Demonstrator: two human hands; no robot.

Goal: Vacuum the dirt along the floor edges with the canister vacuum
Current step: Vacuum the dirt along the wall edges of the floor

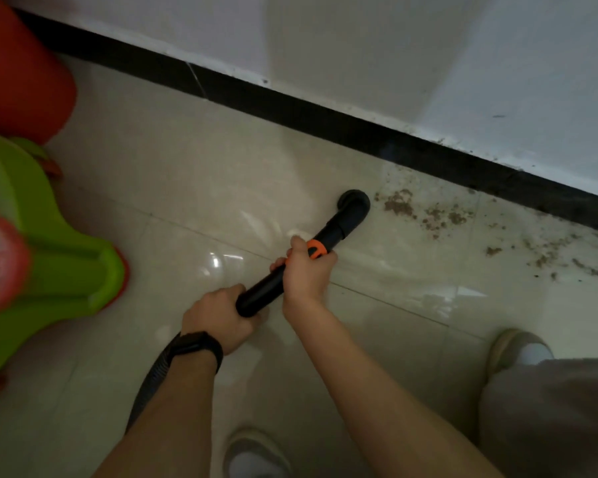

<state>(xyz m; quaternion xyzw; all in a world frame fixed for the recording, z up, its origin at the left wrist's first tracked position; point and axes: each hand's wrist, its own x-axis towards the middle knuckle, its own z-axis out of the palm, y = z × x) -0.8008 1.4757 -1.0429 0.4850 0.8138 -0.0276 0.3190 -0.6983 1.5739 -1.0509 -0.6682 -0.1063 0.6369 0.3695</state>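
Note:
A black vacuum wand (263, 289) with an orange collar (316, 249) slants across the beige tiled floor. Its round black nozzle (354, 205) sits on the tiles just left of a patch of brown dirt (399, 203). More dirt (546, 257) trails to the right along the black baseboard (325, 117). My right hand (308, 270) grips the wand just below the orange collar. My left hand (220, 317), with a black wristband, holds the wand's lower end. The ribbed black hose (149, 384) runs down behind my left forearm.
Green plastic stools (52, 257) and red plastic stools (18, 74) stand stacked at the left. A white wall (428, 63) rises above the baseboard. My two feet in light slippers, the left foot (256, 453) and the right foot (518, 350), stand on the tiles at the bottom and right.

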